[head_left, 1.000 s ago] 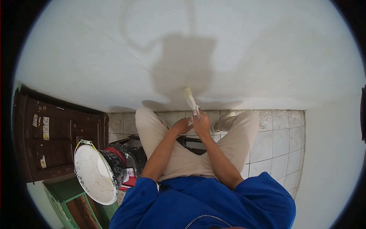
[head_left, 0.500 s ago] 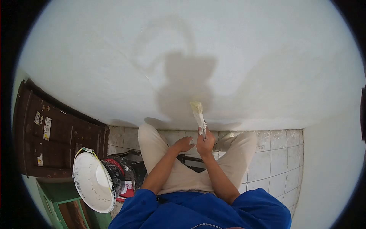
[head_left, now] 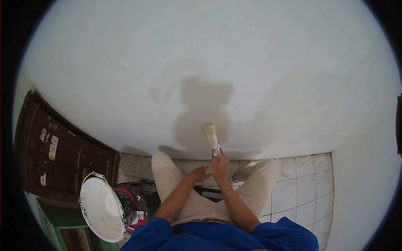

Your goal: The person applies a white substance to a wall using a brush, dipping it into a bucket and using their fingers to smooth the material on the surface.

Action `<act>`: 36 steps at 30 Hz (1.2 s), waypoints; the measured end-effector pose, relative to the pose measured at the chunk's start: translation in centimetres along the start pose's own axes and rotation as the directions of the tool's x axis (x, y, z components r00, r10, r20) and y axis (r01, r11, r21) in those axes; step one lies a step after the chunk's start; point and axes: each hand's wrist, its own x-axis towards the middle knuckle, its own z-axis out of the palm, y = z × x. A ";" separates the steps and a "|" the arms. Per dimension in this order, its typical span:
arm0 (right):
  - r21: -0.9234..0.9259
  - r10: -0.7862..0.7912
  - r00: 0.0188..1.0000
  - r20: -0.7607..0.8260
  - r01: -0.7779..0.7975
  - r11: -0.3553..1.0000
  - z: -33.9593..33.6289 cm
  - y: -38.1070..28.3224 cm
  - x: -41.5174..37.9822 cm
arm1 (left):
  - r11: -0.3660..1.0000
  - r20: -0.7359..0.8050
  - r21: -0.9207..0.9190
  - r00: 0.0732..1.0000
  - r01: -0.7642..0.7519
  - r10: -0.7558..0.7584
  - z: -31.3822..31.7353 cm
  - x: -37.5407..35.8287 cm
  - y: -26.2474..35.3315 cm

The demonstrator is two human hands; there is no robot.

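Observation:
A paintbrush (head_left: 212,134), its handle and ferrule smeared white and its bristles yellowish, points up toward the pale wall (head_left: 259,75). My right hand (head_left: 220,165) is wrapped round its handle, and the bristle tips lie right at the lower wall, inside a dark shadow. Close beside the right wrist, my left hand (head_left: 199,174) hovers between the knees with loosely bent fingers and nothing visible in it. Some white shows on its fingertips.
To the left stands a paint-smeared bucket (head_left: 102,211) with white inside and a wire handle. Behind it is a brown door (head_left: 63,146) with stickers. Dirty light tiles (head_left: 284,196) cover the floor, and another wall (head_left: 364,184) closes the right side.
The brush and both hands sit lower in the view, the brush slightly further left. The wall's base also shows lower as the view has tilted up. My left hand is nearer the right wrist.

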 end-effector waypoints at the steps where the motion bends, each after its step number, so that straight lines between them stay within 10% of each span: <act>1: 0.000 0.073 0.997 0.003 -0.073 0.997 0.7 0.8 0.1 | 1.000 -0.013 0.012 1.000 -0.001 0.001 -0.3 -0.4 0.3; 4: 0.007 0.285 0.939 0.194 -0.292 0.956 0.9 3.6 -2.3 | 1.000 -0.038 0.021 0.999 0.006 -0.005 -0.7 -1.0 1.1; 10: 0.011 -0.045 0.997 0.062 0.044 0.999 -1.8 -2.4 -0.1 | 1.000 -0.033 0.021 0.999 -0.012 0.012 -0.6 -0.7 1.3; 19: 0.078 0.327 0.901 0.284 -0.362 0.929 -1.1 0.1 -1.8 | 0.999 -0.036 0.043 0.999 0.010 -0.008 -1.3 -1.5 1.7; 28: -0.088 0.183 0.974 0.133 -0.172 0.981 0.2 3.3 -0.9 | 0.998 -0.005 0.049 0.999 0.038 -0.038 -2.2 -1.9 2.7; 34: 0.206 0.160 0.976 0.146 -0.188 0.960 -2.0 -0.6 -0.7 | 0.997 -0.005 0.046 0.998 0.060 -0.060 -2.1 -1.8 3.2; 36: 0.097 -0.021 0.998 0.066 0.015 0.995 -1.9 -1.1 0.4 | 0.999 -0.042 0.030 0.999 -0.016 0.017 0.5 0.7 -0.4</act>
